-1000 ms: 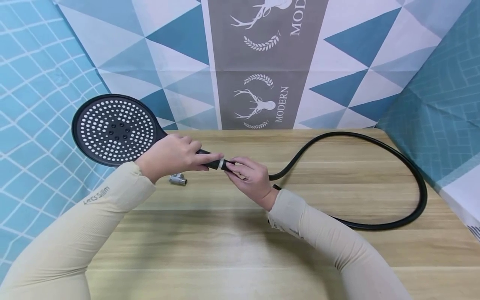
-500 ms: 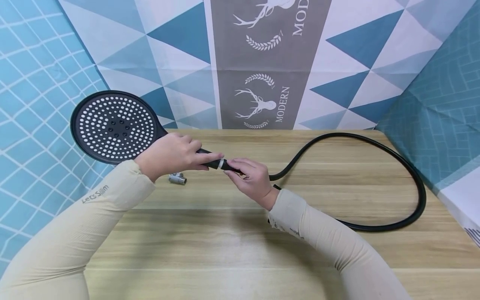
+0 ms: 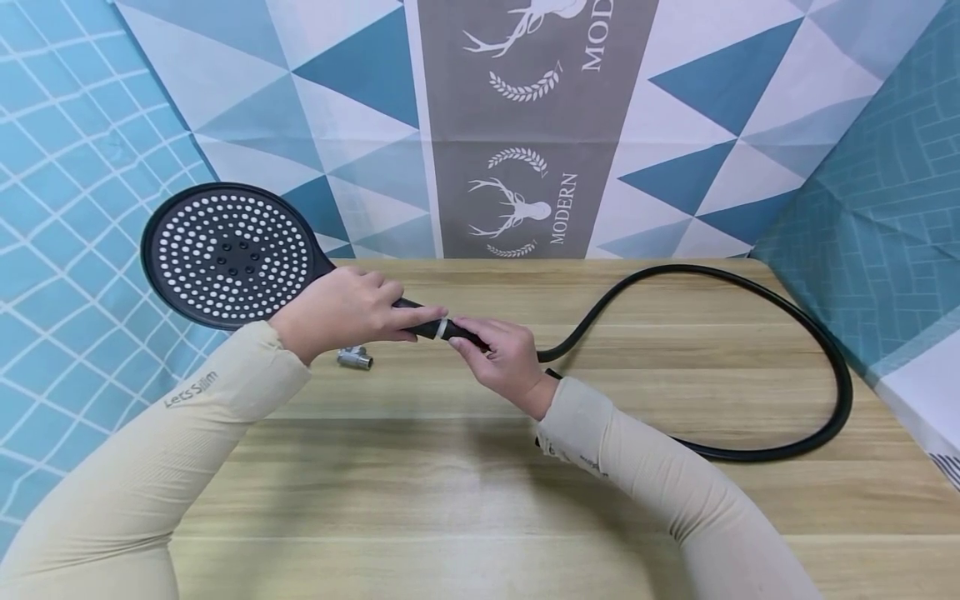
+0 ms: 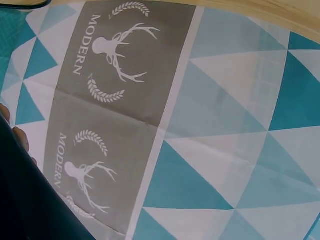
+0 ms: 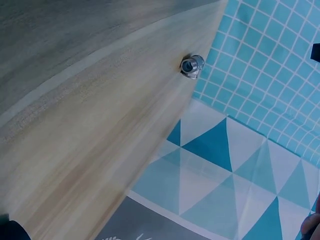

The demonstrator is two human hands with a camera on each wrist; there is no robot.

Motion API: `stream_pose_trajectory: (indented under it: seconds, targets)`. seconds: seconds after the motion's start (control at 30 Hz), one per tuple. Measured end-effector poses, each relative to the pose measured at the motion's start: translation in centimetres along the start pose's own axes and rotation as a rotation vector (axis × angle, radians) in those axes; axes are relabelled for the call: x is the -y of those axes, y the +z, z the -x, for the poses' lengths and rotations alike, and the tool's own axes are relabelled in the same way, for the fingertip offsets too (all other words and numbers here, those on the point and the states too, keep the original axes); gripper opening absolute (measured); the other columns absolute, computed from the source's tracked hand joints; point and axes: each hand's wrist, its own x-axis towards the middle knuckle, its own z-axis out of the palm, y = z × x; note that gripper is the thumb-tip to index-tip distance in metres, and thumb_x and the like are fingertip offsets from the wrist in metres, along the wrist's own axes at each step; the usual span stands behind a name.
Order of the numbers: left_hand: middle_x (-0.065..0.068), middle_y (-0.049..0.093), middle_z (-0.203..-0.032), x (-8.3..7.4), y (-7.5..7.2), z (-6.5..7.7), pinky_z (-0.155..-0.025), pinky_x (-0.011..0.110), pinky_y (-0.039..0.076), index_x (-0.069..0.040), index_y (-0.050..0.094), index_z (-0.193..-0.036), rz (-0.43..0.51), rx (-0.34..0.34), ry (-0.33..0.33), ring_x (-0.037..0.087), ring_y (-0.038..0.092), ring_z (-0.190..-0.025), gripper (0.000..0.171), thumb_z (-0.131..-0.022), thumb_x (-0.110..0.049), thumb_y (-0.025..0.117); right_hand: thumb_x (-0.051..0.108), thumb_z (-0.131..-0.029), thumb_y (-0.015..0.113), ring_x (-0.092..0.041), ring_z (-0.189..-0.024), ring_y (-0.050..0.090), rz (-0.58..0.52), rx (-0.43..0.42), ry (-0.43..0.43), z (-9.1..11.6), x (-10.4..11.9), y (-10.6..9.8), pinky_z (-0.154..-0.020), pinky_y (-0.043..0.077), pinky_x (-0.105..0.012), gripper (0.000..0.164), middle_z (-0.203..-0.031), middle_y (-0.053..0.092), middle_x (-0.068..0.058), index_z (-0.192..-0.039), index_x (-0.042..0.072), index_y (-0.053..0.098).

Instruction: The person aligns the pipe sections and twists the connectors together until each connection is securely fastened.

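The black shower head (image 3: 230, 256) hangs toward 9 o'clock in the head view, perforated face toward the camera. Its long axis runs from the disc, between 9 and 10 o'clock, to the handle's tip, between 3 and 4. The left hand (image 3: 347, 312) grips the handle; the right hand (image 3: 504, 358) pinches the end of the hose (image 3: 844, 383), which loops toward 3 o'clock on the bench (image 3: 450, 500).

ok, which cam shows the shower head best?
Head view: the shower head faces the camera, its handle partly covered by the left hand. Left wrist: just a dark shape lower left, probably its handle. Right wrist: only a dark scrap at the right edge, unidentifiable.
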Motion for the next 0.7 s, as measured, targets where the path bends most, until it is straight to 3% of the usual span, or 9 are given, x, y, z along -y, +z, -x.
stream_pose_trajectory:
  seconds: [0.13,0.2,0.37,0.7]
  targets:
    - [0.004,0.042,-0.06,0.09,0.12,-0.03,-0.038,0.027,0.032,-0.024,0.059,-0.12,0.024,-0.016,-0.005,0.016,0.033,-0.043,0.043,-0.103,-0.047,0.028,-0.003,-0.069,0.082,-0.024,-0.072,0.063,-0.013,-0.033,-0.015,0.0,-0.08,0.23,-0.062,0.053,-0.024,0.04,-0.094,0.064,-0.02,-0.104,-0.009,0.062]
    - [0.004,0.042,-0.06,0.14,0.14,-0.09,-0.038,0.028,0.033,-0.025,0.06,-0.12,0.035,-0.023,-0.007,0.016,0.034,-0.044,0.04,-0.101,-0.048,0.033,-0.007,-0.065,0.083,-0.025,-0.076,0.064,-0.006,-0.047,-0.045,0.01,-0.16,0.32,-0.066,0.054,-0.024,0.041,-0.094,0.062,-0.019,-0.1,-0.008,0.063]
    - [0.004,0.043,-0.06,0.17,0.15,-0.29,-0.038,0.029,0.034,-0.025,0.062,-0.12,0.049,-0.026,-0.018,0.017,0.036,-0.044,0.039,-0.093,-0.048,0.045,-0.013,-0.067,0.079,-0.02,-0.071,0.066,-0.024,-0.056,-0.113,-0.03,-0.41,0.21,-0.065,0.053,-0.02,0.025,-0.089,0.065,-0.017,-0.089,-0.006,0.07]
    - [0.005,0.043,-0.06,0.23,-0.14,-0.6,-0.039,0.028,0.033,-0.022,0.063,-0.12,0.04,-0.015,-0.038,0.016,0.035,-0.045,0.054,-0.103,-0.048,0.019,-0.01,-0.066,0.081,-0.023,-0.07,0.068,-0.012,-0.066,-0.126,-0.49,-0.59,-0.19,-0.066,0.054,-0.021,0.024,-0.087,0.068,-0.019,-0.088,-0.008,0.072]
